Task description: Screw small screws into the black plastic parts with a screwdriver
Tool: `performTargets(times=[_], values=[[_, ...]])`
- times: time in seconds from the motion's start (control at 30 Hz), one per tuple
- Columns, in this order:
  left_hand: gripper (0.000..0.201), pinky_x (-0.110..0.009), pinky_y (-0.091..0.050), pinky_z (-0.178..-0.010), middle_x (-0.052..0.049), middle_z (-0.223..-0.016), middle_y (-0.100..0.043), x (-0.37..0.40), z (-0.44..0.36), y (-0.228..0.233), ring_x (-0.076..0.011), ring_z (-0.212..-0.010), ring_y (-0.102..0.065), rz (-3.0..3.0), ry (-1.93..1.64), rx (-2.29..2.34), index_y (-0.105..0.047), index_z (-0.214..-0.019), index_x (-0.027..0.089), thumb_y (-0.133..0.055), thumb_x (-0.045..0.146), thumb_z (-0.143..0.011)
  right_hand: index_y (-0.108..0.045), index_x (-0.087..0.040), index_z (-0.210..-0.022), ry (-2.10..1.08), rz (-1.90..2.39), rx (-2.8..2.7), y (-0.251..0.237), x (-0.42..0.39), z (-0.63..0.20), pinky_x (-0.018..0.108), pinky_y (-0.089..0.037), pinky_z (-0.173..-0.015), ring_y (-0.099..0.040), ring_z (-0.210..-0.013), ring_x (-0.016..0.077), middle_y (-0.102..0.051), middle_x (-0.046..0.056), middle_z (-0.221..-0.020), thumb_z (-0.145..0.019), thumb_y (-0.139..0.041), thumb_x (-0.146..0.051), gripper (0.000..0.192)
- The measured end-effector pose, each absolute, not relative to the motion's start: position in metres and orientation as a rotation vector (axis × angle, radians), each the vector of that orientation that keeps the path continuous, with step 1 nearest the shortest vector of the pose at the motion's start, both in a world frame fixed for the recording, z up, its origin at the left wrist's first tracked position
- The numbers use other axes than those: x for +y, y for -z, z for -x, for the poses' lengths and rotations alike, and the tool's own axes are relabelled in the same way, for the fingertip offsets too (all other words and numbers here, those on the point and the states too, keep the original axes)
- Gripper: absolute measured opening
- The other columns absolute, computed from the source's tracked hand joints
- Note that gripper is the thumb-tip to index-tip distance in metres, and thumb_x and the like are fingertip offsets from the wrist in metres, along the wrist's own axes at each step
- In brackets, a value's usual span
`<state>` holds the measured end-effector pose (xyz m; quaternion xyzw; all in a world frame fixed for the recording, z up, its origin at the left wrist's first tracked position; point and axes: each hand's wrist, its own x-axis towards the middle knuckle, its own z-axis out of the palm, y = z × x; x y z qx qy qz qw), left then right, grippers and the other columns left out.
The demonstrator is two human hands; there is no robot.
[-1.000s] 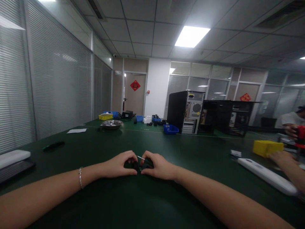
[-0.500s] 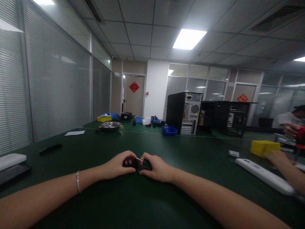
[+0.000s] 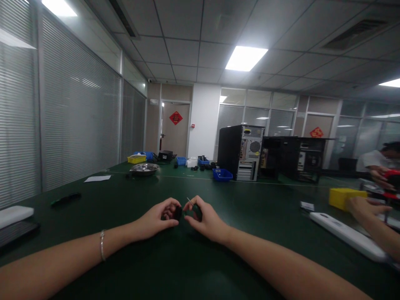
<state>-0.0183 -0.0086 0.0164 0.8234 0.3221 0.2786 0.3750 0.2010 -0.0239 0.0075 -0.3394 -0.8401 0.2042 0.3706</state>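
Observation:
My left hand point(image 3: 159, 218) rests on the green table point(image 3: 187, 266) with its fingers closed around a small black part point(image 3: 177, 213). My right hand point(image 3: 204, 218) is just to its right, pinching a thin screwdriver-like tool point(image 3: 193, 206) with a black handle; its silvery tip points up and to the left. The two hands are slightly apart. A bracelet sits on my left wrist. Much of the black part is hidden by my fingers.
A white power strip point(image 3: 346, 235), a yellow box point(image 3: 345, 196) and another person's hand point(image 3: 364, 207) are at the right. Computer towers point(image 3: 242, 152), blue bins point(image 3: 222, 174), a metal bowl point(image 3: 144, 168) stand farther back. A black pen-like object point(image 3: 65, 199) and white device point(image 3: 14, 214) lie left.
My right hand has lifted and drawn back a little from the left, raising the tool's tip off the black part. The view has tilted slightly.

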Motion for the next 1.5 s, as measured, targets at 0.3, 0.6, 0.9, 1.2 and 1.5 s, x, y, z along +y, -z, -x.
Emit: performTargets(times=[0.3, 0.6, 0.9, 1.2, 1.5], values=[[0.039, -0.033, -0.044, -0.079, -0.002, -0.09, -0.06, -0.01, 0.013, -0.013, -0.017, -0.087, -0.058, -1.941, -0.707, 0.689, -0.044, -0.109, 0.018, -0.063, 0.027, -0.076, -0.044, -0.02, -0.092, -0.607, 0.781, -2.023, -0.008, -0.029, -0.19, 0.022, -0.042, -0.058, -0.046, -0.059, 0.0092, -0.056, 0.001, -0.091, -0.078, -0.057, -0.022, 0.019], [0.04, -0.033, -0.044, -0.079, -0.003, -0.094, -0.061, -0.007, 0.013, -0.008, -0.0174, -0.087, -0.059, -1.958, -0.745, 0.697, -0.042, -0.109, 0.019, -0.062, 0.027, -0.077, -0.049, -0.02, -0.096, -0.461, 0.847, -2.006, -0.004, -0.029, -0.183, 0.024, -0.043, -0.067, -0.053, -0.074, 0.0134, -0.054, 0.0, -0.086, -0.078, -0.058, -0.019, 0.019], [0.039, -0.034, -0.046, -0.079, -0.004, -0.093, -0.062, -0.003, 0.015, -0.002, -0.0182, -0.088, -0.06, -1.933, -0.801, 0.656, -0.042, -0.107, 0.018, -0.064, 0.025, -0.076, -0.052, -0.021, -0.098, -0.424, 0.925, -1.981, -0.003, -0.028, -0.18, 0.025, -0.043, -0.067, -0.054, -0.073, 0.0134, -0.058, 0.001, -0.088, -0.079, -0.059, -0.02, 0.021], [0.036, -0.037, -0.045, -0.083, -0.011, -0.103, -0.063, -0.001, 0.009, -0.007, -0.0207, -0.09, -0.061, -1.594, -0.828, 0.6, -0.046, -0.111, 0.014, -0.057, 0.032, -0.082, -0.051, -0.02, -0.098, -0.384, 0.825, -1.968, 0.001, -0.027, -0.177, 0.025, -0.046, -0.07, -0.057, -0.077, 0.0137, -0.061, 0.003, -0.095, -0.08, -0.056, -0.018, 0.019], [0.028, -0.027, -0.041, -0.073, -0.007, -0.098, -0.061, 0.013, 0.013, -0.002, -0.0166, -0.088, -0.055, -1.496, -0.967, 0.568, -0.055, -0.11, 0.017, -0.055, 0.029, -0.084, -0.048, -0.021, -0.092, -0.253, 0.723, -2.036, -0.002, -0.03, -0.177, 0.031, -0.045, -0.084, -0.057, -0.098, 0.0183, -0.059, 0.006, -0.107, -0.081, -0.053, -0.016, 0.013]])
